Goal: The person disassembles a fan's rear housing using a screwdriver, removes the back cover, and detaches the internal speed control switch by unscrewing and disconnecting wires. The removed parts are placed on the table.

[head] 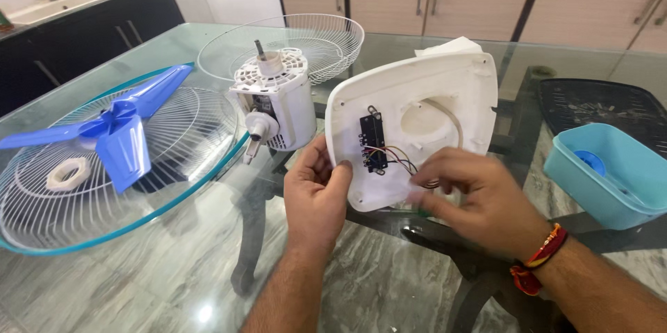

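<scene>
Left hand fingers grip the white base edge, right hand fingers pinch blurred thin wires just beside them — tugging could snap one.

We hold the white fan base cover tilted up over the glass counter, left hand gripping its lower edge, right hand at the coloured wires; motor housing and blue fan blade lie left

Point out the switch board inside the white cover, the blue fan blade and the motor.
Switch board (373, 143), head view, middle of the black board.
Blue fan blade (114, 128), head view, hub.
Motor (278, 100), head view, white housing.
</scene>
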